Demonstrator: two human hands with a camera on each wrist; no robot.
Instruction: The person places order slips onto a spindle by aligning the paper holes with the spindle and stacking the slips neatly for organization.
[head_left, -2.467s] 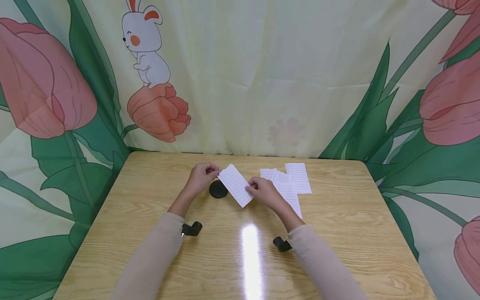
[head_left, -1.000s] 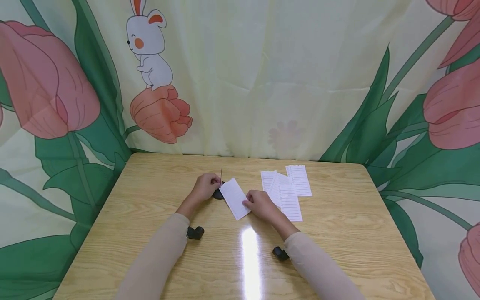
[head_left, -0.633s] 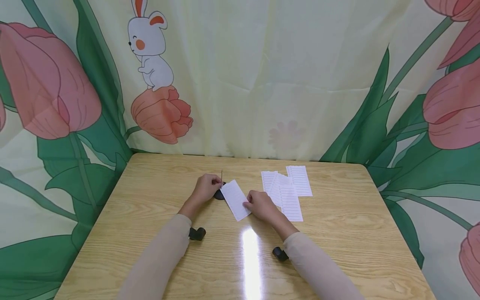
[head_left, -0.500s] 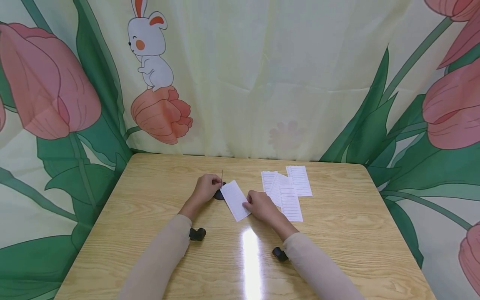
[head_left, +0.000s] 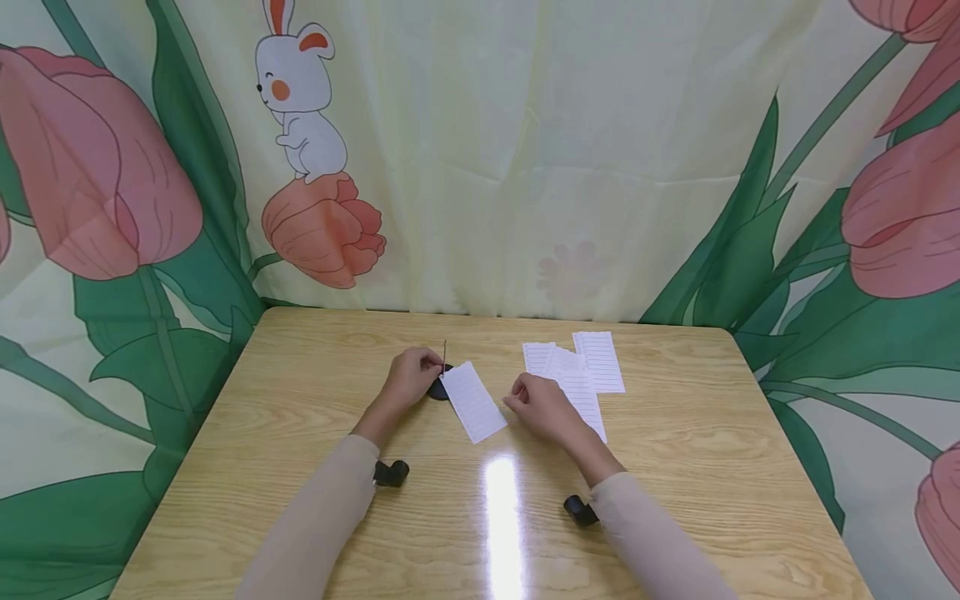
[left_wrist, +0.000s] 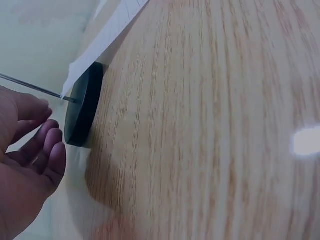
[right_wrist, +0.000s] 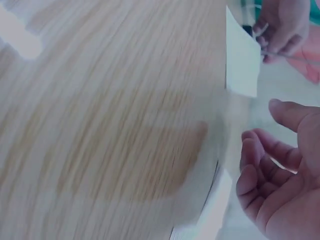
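A bill spike with a round black base (head_left: 437,389) and a thin upright metal rod (head_left: 444,353) stands on the table. One lined paper slip (head_left: 474,404) has its corner at the rod, just above the base in the left wrist view; whether the rod pierces it is hard to tell. Close beside the rod is my left hand (head_left: 408,375), fingers loosely curled; in the left wrist view its fingertips (left_wrist: 56,135) lie apart from the slip. My right hand (head_left: 542,405) is off the slip's right side, thumb and forefinger apart, with nothing between them.
Several lined slips (head_left: 600,362) lie overlapping behind and right of my right hand. The wooden table (head_left: 675,467) has a bright light reflection at the front middle. A flowered curtain (head_left: 480,167) hangs behind the table's back edge.
Both hands have brought the slip down along the rod toward the base. In the last half second my right hand has let go of it and moved right; the left has hardly moved.
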